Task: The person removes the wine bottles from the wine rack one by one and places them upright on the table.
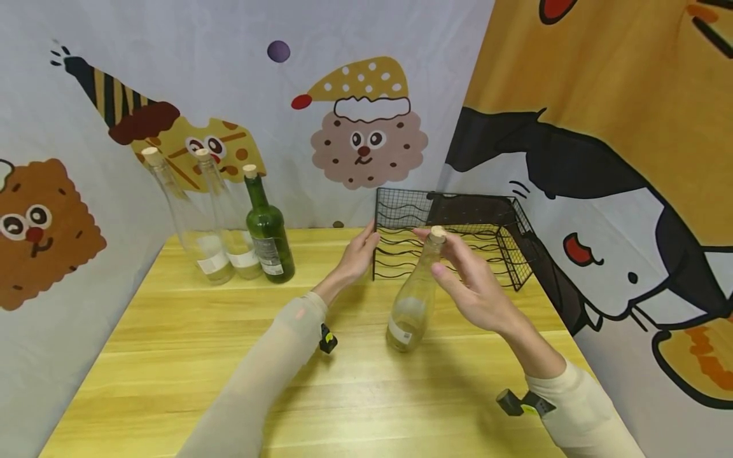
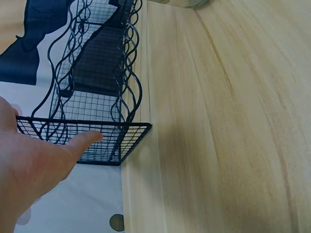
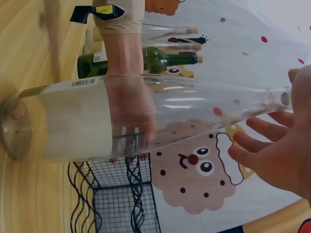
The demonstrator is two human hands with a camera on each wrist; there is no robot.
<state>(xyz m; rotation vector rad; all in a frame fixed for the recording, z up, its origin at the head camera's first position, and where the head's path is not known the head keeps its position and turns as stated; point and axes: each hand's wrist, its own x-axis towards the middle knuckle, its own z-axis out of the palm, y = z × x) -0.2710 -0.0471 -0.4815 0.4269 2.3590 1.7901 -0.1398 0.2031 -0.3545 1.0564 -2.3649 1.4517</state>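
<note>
A clear glass bottle (image 1: 413,305) with a cork and a pale label stands on the table, in front of a black wire wine rack (image 1: 452,254). My right hand (image 1: 478,292) is around the bottle's neck, its fingers spread and loosely bent, not closed on the glass. In the right wrist view the bottle (image 3: 160,116) fills the middle, the fingers of the right hand (image 3: 279,141) beside its neck. At the rack's left end, my left hand (image 1: 357,254) rests against the mesh side panel (image 2: 109,141), thumb extended; its other fingers are mostly hidden in the left wrist view.
At the table's back left stand two clear corked bottles (image 1: 214,267) (image 1: 246,261) and a green corked bottle (image 1: 269,238). A cartoon-printed cloth (image 1: 355,32) hangs behind and along the sides of the wooden table (image 1: 172,369).
</note>
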